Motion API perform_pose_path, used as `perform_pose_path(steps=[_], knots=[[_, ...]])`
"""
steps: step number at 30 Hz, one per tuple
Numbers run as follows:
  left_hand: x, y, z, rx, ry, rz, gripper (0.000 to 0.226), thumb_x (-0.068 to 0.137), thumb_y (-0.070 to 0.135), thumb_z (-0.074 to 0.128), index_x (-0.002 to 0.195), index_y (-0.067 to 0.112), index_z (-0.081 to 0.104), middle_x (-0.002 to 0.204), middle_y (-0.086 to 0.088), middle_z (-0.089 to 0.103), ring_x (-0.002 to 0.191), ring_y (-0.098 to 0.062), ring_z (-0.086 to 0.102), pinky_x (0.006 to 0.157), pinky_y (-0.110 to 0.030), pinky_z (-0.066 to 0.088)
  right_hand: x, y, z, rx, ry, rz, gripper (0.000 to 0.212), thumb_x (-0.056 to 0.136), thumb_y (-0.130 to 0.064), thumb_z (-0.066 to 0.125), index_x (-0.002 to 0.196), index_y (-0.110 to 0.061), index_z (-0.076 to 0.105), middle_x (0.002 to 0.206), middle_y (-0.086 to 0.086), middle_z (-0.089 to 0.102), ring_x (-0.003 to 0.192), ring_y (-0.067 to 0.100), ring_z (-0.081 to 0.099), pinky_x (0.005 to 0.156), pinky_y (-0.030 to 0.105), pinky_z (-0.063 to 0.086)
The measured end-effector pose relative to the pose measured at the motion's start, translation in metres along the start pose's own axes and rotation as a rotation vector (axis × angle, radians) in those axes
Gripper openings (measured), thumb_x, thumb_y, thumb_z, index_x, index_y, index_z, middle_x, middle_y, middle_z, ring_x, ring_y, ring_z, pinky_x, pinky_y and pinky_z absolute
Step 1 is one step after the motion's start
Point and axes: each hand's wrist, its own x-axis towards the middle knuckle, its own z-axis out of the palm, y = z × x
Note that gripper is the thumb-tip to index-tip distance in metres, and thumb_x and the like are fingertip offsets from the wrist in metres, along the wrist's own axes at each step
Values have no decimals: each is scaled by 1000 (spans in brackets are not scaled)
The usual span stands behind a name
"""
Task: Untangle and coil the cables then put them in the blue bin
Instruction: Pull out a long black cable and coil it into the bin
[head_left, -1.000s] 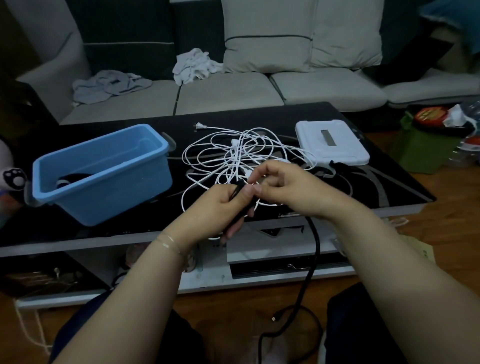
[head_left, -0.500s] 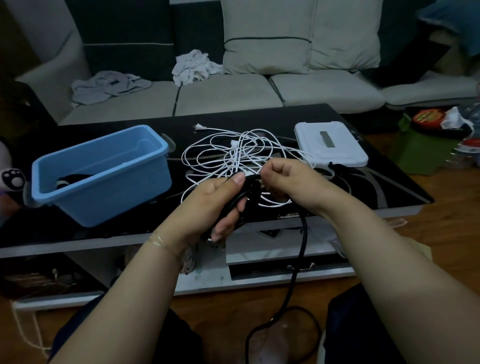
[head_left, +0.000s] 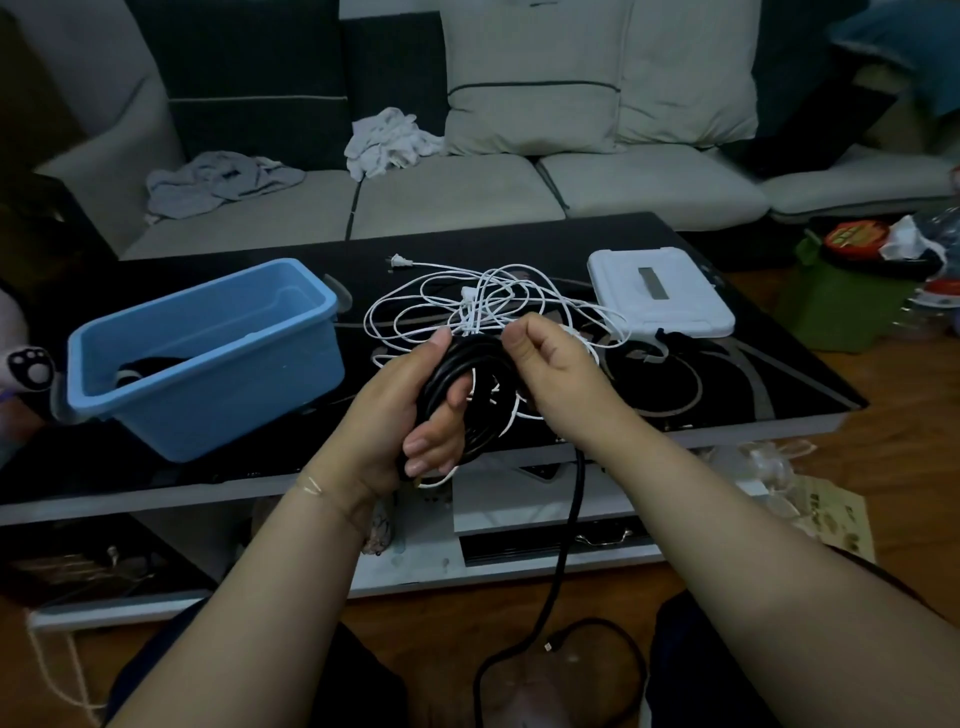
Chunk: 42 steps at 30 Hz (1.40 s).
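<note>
**Black cable coiled between two hands above the tabletop edge**

Nearest the camera: loose tail of the black cable (head_left: 563, 561) hanging from the hands to the wooden floor (head_left: 883, 499), looping there between two dark-clad knees, with a small connector at its end.

Above the near tabletop edge: left hand (head_left: 410, 415), fingers curled round several turns of the black cable, thumb pointing up along the outside of the coil. Right hand (head_left: 556, 374), thumb and forefinger pinching the top of the same coil, remaining fingers folded in. Thin bracelet (head_left: 317, 486) on the left wrist.

On the black glass tabletop (head_left: 753, 384), just behind the hands: tangled white cable (head_left: 467, 306), spread in loose overlapping loops, its two-pin plug (head_left: 397, 261) lying at the far side. Left of the tangle: blue bin (head_left: 208, 353), set at an angle, with a dark object partly visible in its near left corner, too dim to identify. Right of the tangle: white flat box (head_left: 660, 296) with a grey slot on top.

Beyond the tabletop: pale sofa (head_left: 457, 197) with two cushions (head_left: 597, 78) against a dark backrest, a crumpled white cloth (head_left: 387, 143) and a grey garment (head_left: 223, 179) on the seat. Far right, on the floor: green container (head_left: 836, 306) with clutter on top.
</note>
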Motion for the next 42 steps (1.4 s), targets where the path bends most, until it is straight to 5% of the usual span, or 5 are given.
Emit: perform_pose_path(steps=[7,15,28,31,42], knots=[[1,9,-3,-267,89,120,59,101,42,27,54,19,53,25,9,28,18,-5,28,31,-14,32,-16,11,27,269,-96,185,26,104,-22,33,79,-18,38,47,-15,38,40,1,31,38,13,26],[7,10,-2,-437,223,155,61,100,54,25,62,17,54,28,8,29,19,-5,28,29,-16,30,-23,11,40,-98,-24,2,22,102,-23,32,97,-6,45,73,18,50,63,29,44,63,51,42],[23,3,-6,-245,560,394,48,101,51,28,96,10,53,58,7,51,42,-5,39,49,-19,43,-43,4,45,219,-533,543,54,103,-19,37,144,-46,15,77,4,60,50,15,56,59,36,57],[25,6,-14,-303,533,412,36,104,42,30,94,13,49,67,6,57,51,-7,45,59,-21,45,-47,3,55,338,-419,627,37,103,-16,39,138,-13,28,73,4,58,47,10,47,56,31,52],[23,3,-30,-48,427,402,24,106,23,32,93,11,48,72,5,56,63,-12,53,70,-27,48,-40,2,33,-735,-271,85,35,103,-26,37,135,-21,48,114,9,64,99,31,58,68,34,42]])
